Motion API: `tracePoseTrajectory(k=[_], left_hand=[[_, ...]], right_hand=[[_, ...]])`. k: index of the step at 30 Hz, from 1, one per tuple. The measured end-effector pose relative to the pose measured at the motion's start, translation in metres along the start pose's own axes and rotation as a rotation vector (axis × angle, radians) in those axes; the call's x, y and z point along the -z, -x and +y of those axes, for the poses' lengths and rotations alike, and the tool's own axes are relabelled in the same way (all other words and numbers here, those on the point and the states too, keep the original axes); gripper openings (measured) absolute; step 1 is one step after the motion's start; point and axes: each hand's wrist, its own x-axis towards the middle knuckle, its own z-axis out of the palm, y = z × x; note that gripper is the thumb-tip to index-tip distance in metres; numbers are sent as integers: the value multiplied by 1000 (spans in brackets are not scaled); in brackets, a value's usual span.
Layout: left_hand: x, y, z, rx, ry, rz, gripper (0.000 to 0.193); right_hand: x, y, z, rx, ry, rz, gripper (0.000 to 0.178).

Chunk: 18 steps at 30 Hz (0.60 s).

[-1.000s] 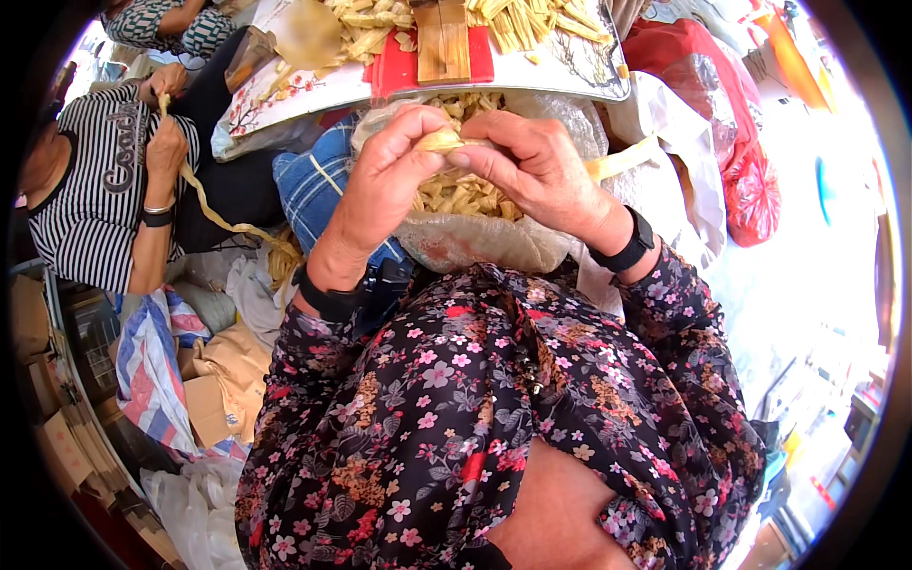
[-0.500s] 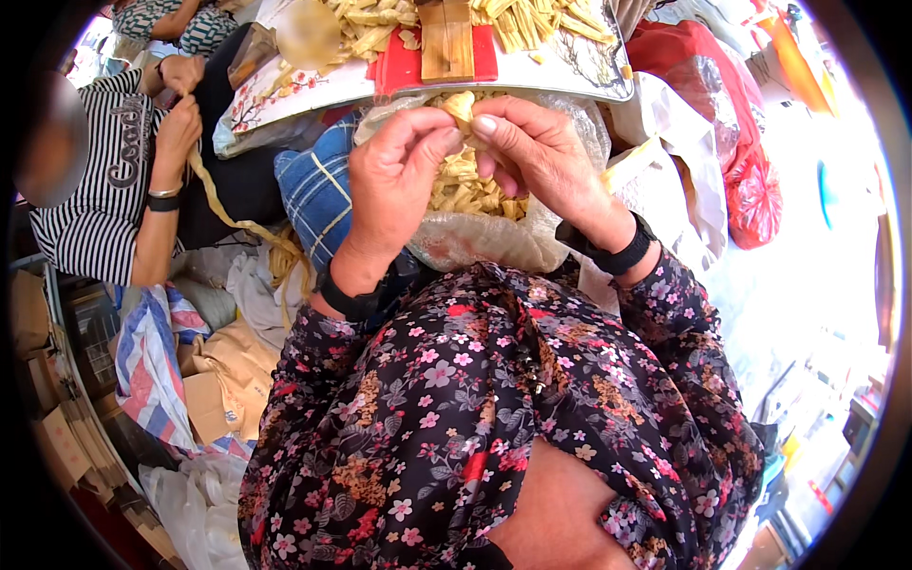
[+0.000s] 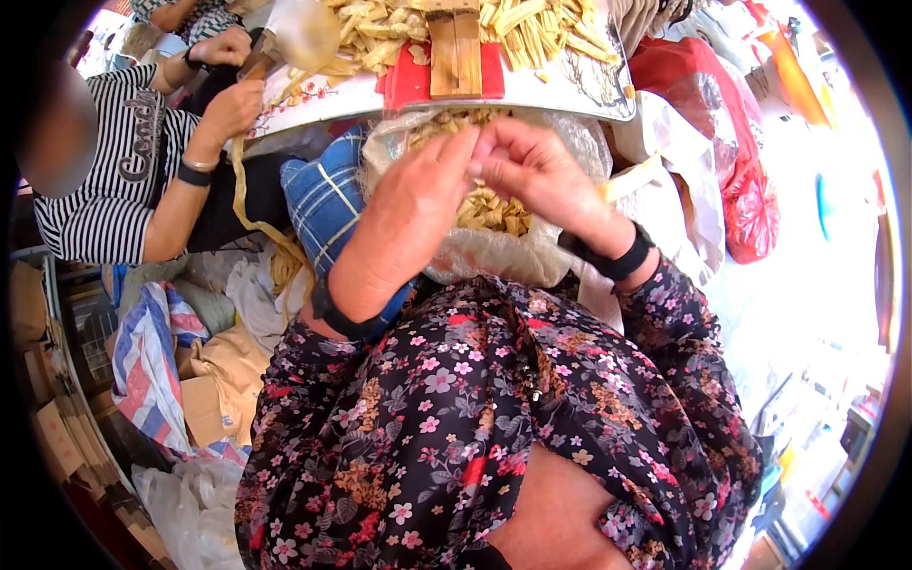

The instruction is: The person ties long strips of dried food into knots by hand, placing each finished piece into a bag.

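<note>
My left hand [image 3: 423, 195] and my right hand [image 3: 537, 171] meet fingertip to fingertip above an open, pale plastic-lined sack [image 3: 503, 261]. Both are closed in a pinch, slightly smeared by motion. Whatever lies between the fingers is hidden behind them. Beneath the hands, folded pale-yellow strip pieces [image 3: 494, 211] fill the sack. Just beyond, a wooden block [image 3: 456, 62] with a slit rests on a red cloth [image 3: 404, 85] at the edge of a white tabletop [image 3: 560, 98]. A dark band circles each of my wrists.
Heaps of yellow strip pieces [image 3: 518, 28] cover the far tabletop. At left, a co-worker in a striped shirt [image 3: 114, 180] handles a long yellow strip [image 3: 242, 195]. A blue plaid cloth [image 3: 323, 195] lies left of the sack; red plastic bags [image 3: 750, 204] sit at right.
The small folded yellow piece between my fingertips is no longer visible. My left hand has turned its back upward and moved toward the right. The co-worker's hands have shifted right and spread apart.
</note>
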Motion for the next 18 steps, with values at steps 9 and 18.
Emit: tracePoseTrajectory(k=[9,18], left_hand=[[-1,-10,-30,-200,-223,-10,19],[12,-38,-72,-259,-235,161,23]], right_hand=[[-5,6,-20,-87,114,-97,21],[-7,-3,-56,60,218,88,18]])
